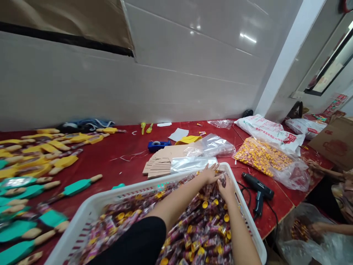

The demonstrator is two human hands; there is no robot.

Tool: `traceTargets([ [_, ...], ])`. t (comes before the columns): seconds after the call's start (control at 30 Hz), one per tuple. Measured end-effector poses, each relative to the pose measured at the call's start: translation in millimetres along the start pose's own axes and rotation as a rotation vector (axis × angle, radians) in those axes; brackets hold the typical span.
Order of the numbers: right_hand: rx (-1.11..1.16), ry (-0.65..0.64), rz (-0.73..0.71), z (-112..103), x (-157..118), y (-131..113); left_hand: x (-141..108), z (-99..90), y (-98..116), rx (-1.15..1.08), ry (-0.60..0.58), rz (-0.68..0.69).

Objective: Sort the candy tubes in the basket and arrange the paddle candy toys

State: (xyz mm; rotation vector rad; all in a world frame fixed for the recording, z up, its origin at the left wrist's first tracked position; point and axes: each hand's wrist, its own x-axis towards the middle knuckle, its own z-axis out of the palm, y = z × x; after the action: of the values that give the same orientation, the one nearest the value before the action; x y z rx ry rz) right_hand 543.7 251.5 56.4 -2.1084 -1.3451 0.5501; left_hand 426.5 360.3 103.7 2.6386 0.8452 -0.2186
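"From the head view, what about the left hand (211, 175)?"

"Stretched across the white slotted plastic basket (92, 206) at the near edge of the red desk (110, 162), down among small clear-and-purple tubes with yellow caps (193, 244) by the basket's far right corner. Impossible to tell whether open or closed."

"And the right hand (226, 189)?"

"Just beside the left hand, fingers bent against the tubes in that same corner. Grip also impossible to tell."

"Anything past the rim?"

"Beyond the far side, a fanned stack of brown cardboard pieces (158, 162), with a blue tape dispenser (158, 146) behind. Near the desk's right edge, a black heat gun (257, 189); farther back, a clear bag of small yellow pieces (261, 156)."

"Toward the left edge?"

"Yellow paddle shapes (64, 162) and teal paddle shapes (77, 187), both with pale handles."

"Off the right edge?"

"A co-worker's hand (317, 230) at another clear bag (289, 246)."
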Motion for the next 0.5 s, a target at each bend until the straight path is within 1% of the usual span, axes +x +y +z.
traceTargets([
  [0.07, -0.004, -0.111, 0.017, -2.8, -7.4, -12.0, -23.6, 2.8, -1.8, 0.055, -0.079, 0.043],
  [0.13, -0.019, -0.214, 0.004, -2.4, -18.7, -27.2, -49.6, 6.6, -0.8, 0.113, -0.14, 0.076],
  [0.23, -0.068, -0.308, -0.005, 6.9, -42.2, -52.1, -85.8, 16.7, 1.0, 0.18, -0.195, 0.09],
  [0.3, -0.079, -0.363, -0.02, 15.1, -60.9, -67.9, -106.7, 24.5, -1.5, 0.206, -0.213, 0.083],
  [0.4, -0.04, -0.455, -0.07, 25.7, -90.5, -90.8, -140.8, 33.2, -11.7, 0.217, -0.236, 0.074],
  [0.5, 0.039, -0.528, -0.136, 39.9, -121.7, -114.9, -188.8, 37.1, -26.4, 0.185, -0.258, 0.054],
])
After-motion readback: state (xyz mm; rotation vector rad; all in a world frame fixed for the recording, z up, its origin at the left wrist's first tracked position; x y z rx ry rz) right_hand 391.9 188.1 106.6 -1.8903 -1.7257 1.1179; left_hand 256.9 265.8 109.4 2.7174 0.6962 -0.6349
